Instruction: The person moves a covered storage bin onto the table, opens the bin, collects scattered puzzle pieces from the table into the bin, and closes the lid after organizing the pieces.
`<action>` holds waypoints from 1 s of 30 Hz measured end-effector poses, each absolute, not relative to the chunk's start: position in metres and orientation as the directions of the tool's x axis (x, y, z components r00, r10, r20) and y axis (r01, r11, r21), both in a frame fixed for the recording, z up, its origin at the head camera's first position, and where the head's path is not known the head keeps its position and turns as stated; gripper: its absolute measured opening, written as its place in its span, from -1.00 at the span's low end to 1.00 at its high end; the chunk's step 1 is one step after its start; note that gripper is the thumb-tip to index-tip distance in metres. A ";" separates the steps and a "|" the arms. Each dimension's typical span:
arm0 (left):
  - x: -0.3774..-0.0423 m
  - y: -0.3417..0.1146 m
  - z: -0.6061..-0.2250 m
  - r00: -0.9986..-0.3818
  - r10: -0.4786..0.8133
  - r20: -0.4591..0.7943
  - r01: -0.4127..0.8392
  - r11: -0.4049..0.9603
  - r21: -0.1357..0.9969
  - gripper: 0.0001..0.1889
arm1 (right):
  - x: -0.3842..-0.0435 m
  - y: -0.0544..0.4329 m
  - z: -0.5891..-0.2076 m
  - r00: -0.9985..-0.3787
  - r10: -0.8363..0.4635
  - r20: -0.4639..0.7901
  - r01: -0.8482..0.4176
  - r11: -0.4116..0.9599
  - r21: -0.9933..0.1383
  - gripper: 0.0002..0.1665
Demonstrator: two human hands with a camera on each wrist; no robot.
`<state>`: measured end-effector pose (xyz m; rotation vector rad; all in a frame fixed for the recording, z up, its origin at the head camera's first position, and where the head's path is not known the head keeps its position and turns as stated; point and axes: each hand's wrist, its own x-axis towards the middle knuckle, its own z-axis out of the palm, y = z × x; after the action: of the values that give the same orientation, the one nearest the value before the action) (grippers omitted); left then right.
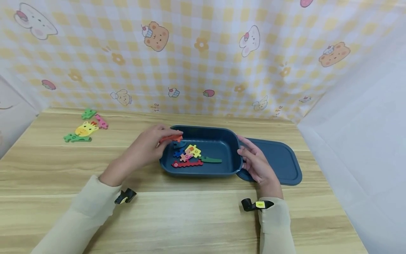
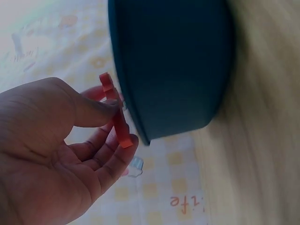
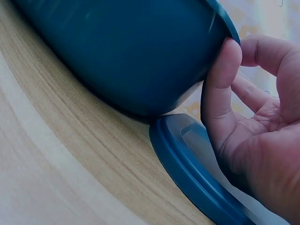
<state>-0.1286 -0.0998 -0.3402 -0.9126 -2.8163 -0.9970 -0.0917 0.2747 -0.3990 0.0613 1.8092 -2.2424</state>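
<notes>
The left hand (image 1: pixel 149 144) pinches an orange puzzle piece (image 1: pixel 175 137) at the left rim of the blue box (image 1: pixel 219 146), perhaps touching; the right hand (image 1: pixel 257 164) grips the opposite rim. Checked cloth (image 1: pixel 203 70) borders the back edge of the wooden desk (image 1: pixel 190 218).

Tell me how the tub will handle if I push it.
The tub looks stiff, as its walls stand even. It seems unlikely to roll or tip, being wide and low. The pieces inside would probably slide, as they appear loose with bare floor beside them.
</notes>
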 end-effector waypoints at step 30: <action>-0.116 -0.076 -0.353 -0.787 0.566 0.245 0.587 0.568 0.577 -0.59 | -0.090 0.273 -0.397 -0.966 -0.169 -0.198 0.229 -0.188 -0.955 -0.25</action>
<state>-0.1155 -0.0761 -0.3531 -1.0126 -2.7527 -1.0317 -0.0902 0.2727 -0.3975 0.0695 1.8140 -2.2392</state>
